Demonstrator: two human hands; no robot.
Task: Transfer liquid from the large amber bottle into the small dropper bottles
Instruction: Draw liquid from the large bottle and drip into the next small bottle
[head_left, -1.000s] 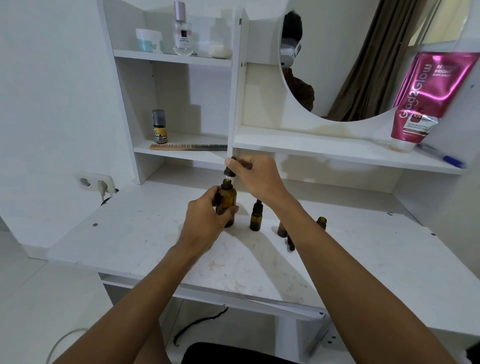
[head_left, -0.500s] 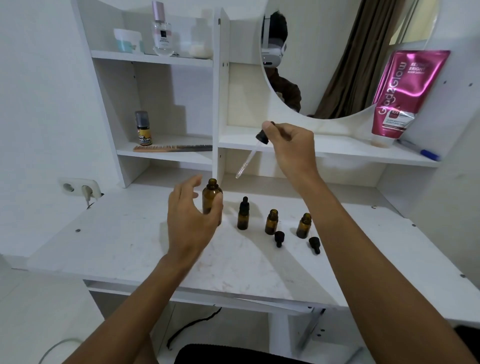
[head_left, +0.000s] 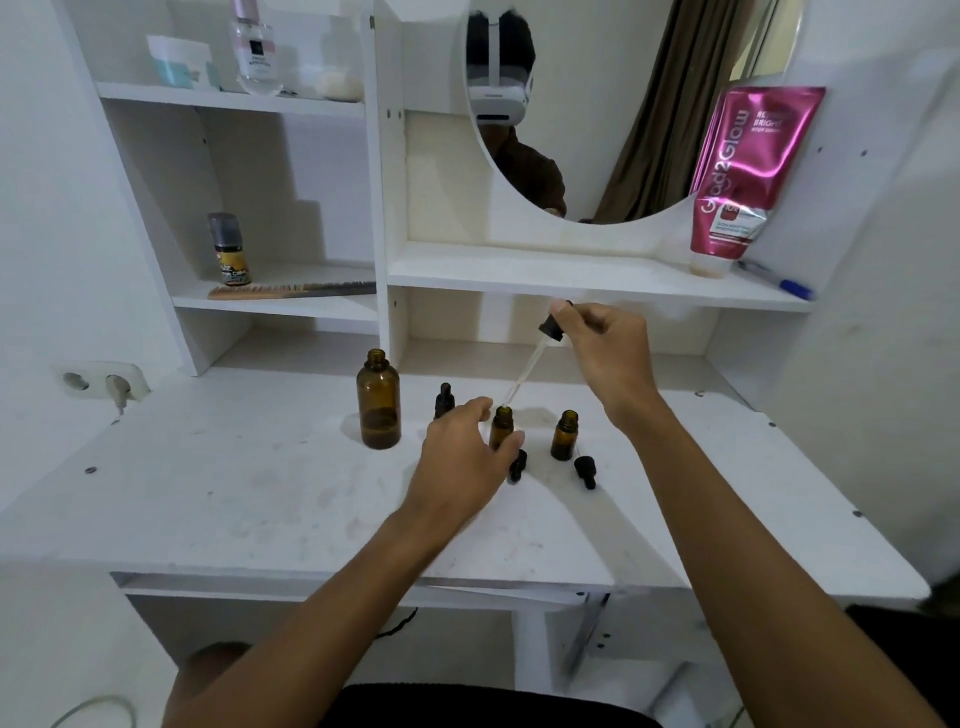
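The right hand (head_left: 608, 358) pinches a glass dropper (head_left: 530, 366), tilted, its tip just above the middle small dropper bottle (head_left: 502, 426). The left hand (head_left: 467, 457) curls around that bottle on the white counter (head_left: 234, 493). The uncapped large amber bottle (head_left: 378, 400) stands to its left.

Left hand (head_left: 467, 457) hiding most of a capped dropper bottle (head_left: 444, 400), shelf jar labels unreadable, forearms cut off at bottom edge
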